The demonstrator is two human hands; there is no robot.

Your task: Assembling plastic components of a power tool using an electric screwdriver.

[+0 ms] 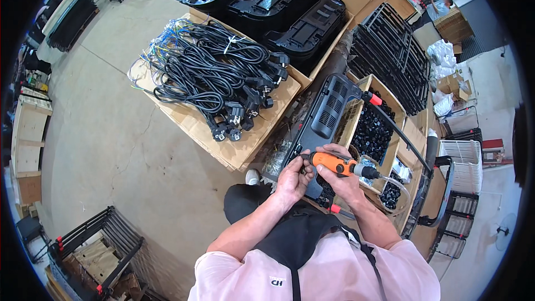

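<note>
My right hand (341, 177) is wrapped round an orange power screwdriver (326, 161), with a black and grey rear end and a clear hose (405, 189) trailing from it. The tool lies sideways, its dark nose pointing left. Close to that nose is my left hand (294, 177), its fingers closed and bent together; what they pinch is too small to make out. Both hands are over the near part of a long dark machine frame (306, 128), which carries a black vented cover (330, 106) at its far part.
Black power cords with plugs (209, 72) lie heaped on cardboard (245, 150) to the left. Behind them a carton holds black plastic housings (306, 28). Wooden bins with small black parts (373, 134) stand right, beside stacked black frames (390, 56). More frames (100, 239) stand lower left.
</note>
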